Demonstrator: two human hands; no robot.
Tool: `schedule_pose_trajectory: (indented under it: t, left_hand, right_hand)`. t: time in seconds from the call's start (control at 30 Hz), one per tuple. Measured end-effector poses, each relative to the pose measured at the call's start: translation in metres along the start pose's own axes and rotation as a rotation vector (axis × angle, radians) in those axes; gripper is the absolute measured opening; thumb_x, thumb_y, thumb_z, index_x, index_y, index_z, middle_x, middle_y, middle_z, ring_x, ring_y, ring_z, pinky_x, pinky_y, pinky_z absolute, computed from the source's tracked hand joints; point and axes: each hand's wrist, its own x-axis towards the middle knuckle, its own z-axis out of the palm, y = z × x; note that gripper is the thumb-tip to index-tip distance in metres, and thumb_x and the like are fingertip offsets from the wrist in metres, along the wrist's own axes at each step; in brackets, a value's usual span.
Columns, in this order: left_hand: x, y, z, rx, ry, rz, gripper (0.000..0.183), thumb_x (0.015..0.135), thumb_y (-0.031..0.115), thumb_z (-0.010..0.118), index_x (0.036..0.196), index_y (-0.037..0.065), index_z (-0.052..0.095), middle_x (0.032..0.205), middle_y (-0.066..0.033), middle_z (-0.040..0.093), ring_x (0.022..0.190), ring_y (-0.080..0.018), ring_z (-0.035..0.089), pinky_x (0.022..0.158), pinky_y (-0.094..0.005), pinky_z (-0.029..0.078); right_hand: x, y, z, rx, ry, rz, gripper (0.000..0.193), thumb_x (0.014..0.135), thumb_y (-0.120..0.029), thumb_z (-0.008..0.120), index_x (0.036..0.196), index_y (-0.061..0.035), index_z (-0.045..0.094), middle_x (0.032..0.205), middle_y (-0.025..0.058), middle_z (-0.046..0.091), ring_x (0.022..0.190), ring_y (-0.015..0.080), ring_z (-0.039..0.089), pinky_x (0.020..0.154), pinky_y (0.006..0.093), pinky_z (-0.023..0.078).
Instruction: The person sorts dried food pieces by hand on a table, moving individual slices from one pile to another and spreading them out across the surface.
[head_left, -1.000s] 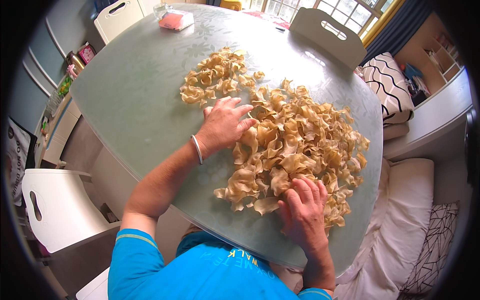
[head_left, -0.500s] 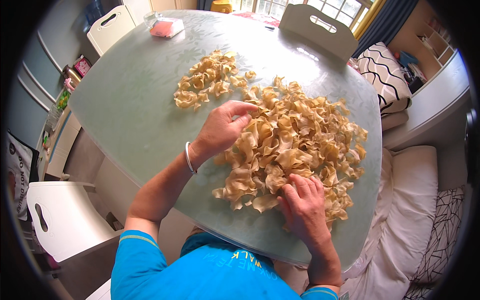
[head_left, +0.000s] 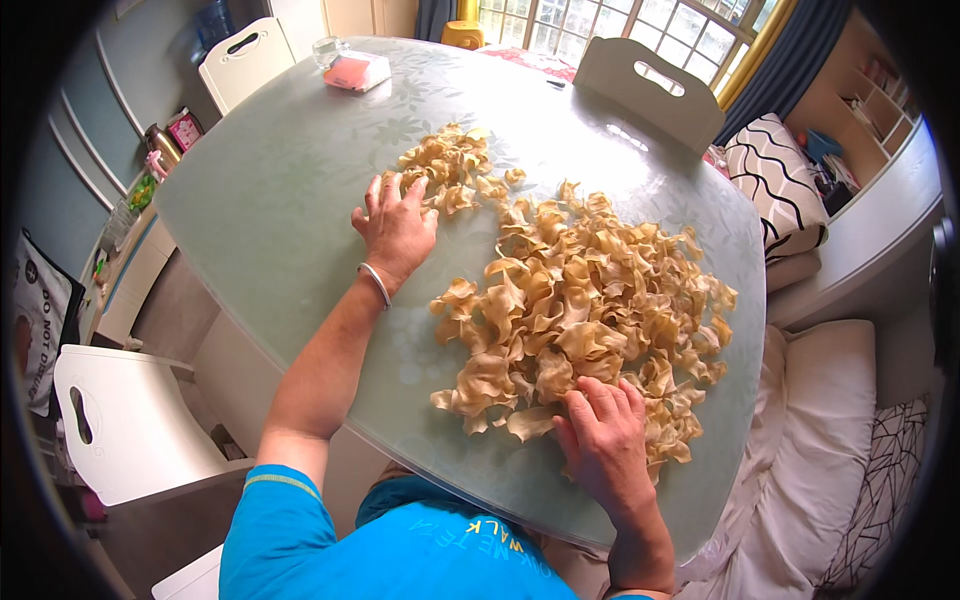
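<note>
The right grip point(head_left: 607, 440), fingers curled, touches the large flake pile point(head_left: 600, 300) spreading to its 12 o'clock; whether it pinches any, I cannot tell. Farther up the desk point(head_left: 280, 200), the left grip point(head_left: 397, 235), released, has the small flake pile point(head_left: 455, 160) at 1 o'clock.

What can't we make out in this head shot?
All in the head view:
Large flake pile: upper flakes cover the lower ones.
Left hand: its back hides the palm and any flakes in its grip.
Right hand: its back and fingers hide whether its grip holds a flake.
Small dark item, far side: too small to identify.
White item, lower left: cut off by the bottom edge.
</note>
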Motion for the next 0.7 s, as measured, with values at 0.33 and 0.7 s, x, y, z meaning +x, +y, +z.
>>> schedule_pose_trajectory:
  t: [0.33, 0.7]
  left_hand:
    - [-0.006, 0.013, -0.019, -0.248, -0.206, 0.086, 0.039, 0.085, 0.026, 0.068, 0.122, 0.014, 0.066, 0.127, -0.0092, 0.059, 0.124, -0.0278, 0.048, 0.103, -0.0501, 0.035]
    - [0.0, 0.014, -0.031, -0.556, -0.148, 0.034, 0.029, 0.086, 0.013, 0.066, 0.114, 0.007, 0.069, 0.117, -0.0123, 0.065, 0.107, -0.0308, 0.06, 0.103, -0.0408, 0.042]
  right_hand:
    - [0.0, 0.0, -0.001, -0.002, -0.026, 0.005, 0.036, 0.081, -0.02, 0.072, 0.11, -0.003, 0.06, 0.118, 0.0133, 0.058, 0.111, 0.0287, 0.056, 0.104, 0.0519, 0.035]
    - [0.0, -0.002, -0.002, -0.006, -0.015, -0.015, 0.038, 0.079, -0.018, 0.072, 0.112, -0.0029, 0.06, 0.119, 0.013, 0.057, 0.115, 0.0296, 0.054, 0.104, 0.052, 0.036]
